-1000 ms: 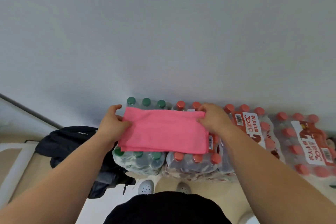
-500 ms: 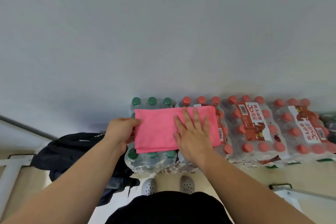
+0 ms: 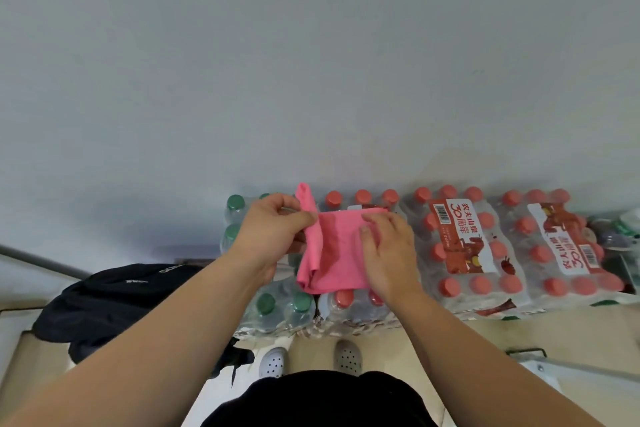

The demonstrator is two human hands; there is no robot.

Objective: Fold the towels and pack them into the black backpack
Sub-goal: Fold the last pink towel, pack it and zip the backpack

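- Towel (image 3: pixel 341 253): soft pink cloth, folded rectangular, lying on glossy shrink-wrapped bottle packs (image 3: pixel 346 308) between both hands.
- Left hand (image 3: pixel 273 236) pinches its left edge, held up in a rumpled ridge.
- Right hand (image 3: pixel 388 250) presses flat, fingers straight, on its right half.
- Black backpack (image 3: pixel 114 302), limp fabric, slumps left of the left forearm.

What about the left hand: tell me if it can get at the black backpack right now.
Probably yes, once freed. The left hand pinches the lifted edge of the pink towel, so it must let go first. The black backpack lies lower down to its left, with nothing visible between them.
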